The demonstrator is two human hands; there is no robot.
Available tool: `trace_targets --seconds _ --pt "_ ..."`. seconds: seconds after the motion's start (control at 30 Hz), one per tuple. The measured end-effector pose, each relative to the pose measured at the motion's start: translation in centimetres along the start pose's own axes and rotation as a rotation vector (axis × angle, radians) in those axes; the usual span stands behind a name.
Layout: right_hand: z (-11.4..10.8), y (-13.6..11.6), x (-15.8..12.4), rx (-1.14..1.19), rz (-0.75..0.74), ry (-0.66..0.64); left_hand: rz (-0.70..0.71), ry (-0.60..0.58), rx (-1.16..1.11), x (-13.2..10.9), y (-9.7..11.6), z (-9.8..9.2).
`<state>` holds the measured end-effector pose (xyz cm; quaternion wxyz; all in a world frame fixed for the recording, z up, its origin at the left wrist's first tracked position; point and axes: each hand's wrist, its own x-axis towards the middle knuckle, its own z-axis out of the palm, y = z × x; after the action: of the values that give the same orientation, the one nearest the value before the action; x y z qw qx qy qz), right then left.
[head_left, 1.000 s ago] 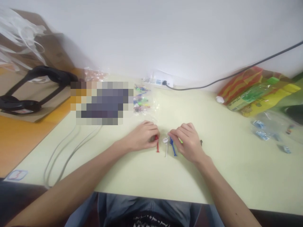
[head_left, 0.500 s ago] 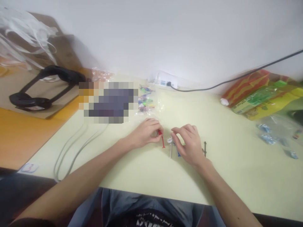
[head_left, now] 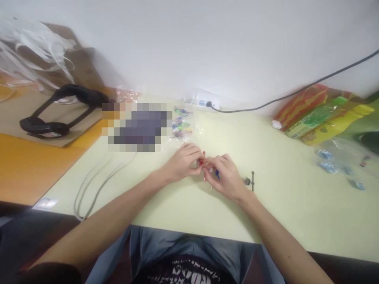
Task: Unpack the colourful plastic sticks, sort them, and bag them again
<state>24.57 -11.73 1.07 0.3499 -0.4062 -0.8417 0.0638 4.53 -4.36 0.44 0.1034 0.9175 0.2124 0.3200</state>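
My left hand [head_left: 187,161] is closed in a pinch on a small red plastic piece [head_left: 201,162], with thin red ends sticking out above and below the fingers. From the other side, my right hand [head_left: 225,177] meets it, thumb and fingertips pinched on the same piece. Under my right fingers a blue plastic piece [head_left: 217,174] shows in part, and a white one is mostly hidden. To the right of that hand, a black rod-shaped piece [head_left: 252,180] lies on the table beside a dark round piece [head_left: 247,181].
Clear bags with colourful small parts [head_left: 181,123] lie behind my hands, right of a blurred-out dark object [head_left: 139,128]. A white box with a black cable [head_left: 251,110] stands by the wall. Bottles [head_left: 316,118] and small blue-white packets [head_left: 328,167] are at right; a black frame-like device [head_left: 44,128] is at left.
My right hand has moved left to the red piece and its fingertips have closed there. The red piece's upper end now shows above my fingers. The view has shifted slightly.
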Motion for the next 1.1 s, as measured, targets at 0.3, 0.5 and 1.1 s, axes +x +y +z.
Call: trace_targets --seconds 0.3,0.5,1.1 --pt "0.1 -0.2 0.0 0.100 0.141 0.082 0.031 0.119 0.018 0.2 0.3 0.2" --pt "-0.1 -0.2 0.3 0.591 0.483 0.108 0.040 0.216 -0.005 0.3 0.6 0.2" --pt "-0.8 1.1 0.5 1.154 0.662 0.007 0.141 0.281 -0.179 0.3 1.9 0.0"
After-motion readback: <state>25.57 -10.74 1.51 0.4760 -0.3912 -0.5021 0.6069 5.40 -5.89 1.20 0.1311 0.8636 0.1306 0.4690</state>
